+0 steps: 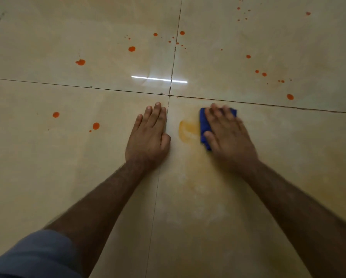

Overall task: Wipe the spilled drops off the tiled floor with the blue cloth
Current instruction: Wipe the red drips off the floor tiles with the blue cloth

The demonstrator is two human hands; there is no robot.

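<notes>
— Near the crossing of the grout lines [169,95], what is each hand doing?

— On the near right tile, the right hand [227,133] lies flat with straight fingers pressed down on the blue cloth [204,125], which sits folded under the palm and shows at the fingertips and beside the thumb. The hand is a little blurred.

— And the other one?

— The left hand [149,137] rests flat on the tiled floor [47,177], fingers straight and close together, its edge along the grout line running toward the person. It holds nothing.

— Where is the spill?

— A pale orange smear [187,130] lies between the hands, just beside the cloth. Orange drops [131,49] dot the far tiles, and two larger ones [96,126] sit on the near left tile, well apart from the left hand.

— Anything else?

— A grey sleeve [33,255] at the near left corner, and a white light reflection [159,79] just beyond the crossing.
</notes>
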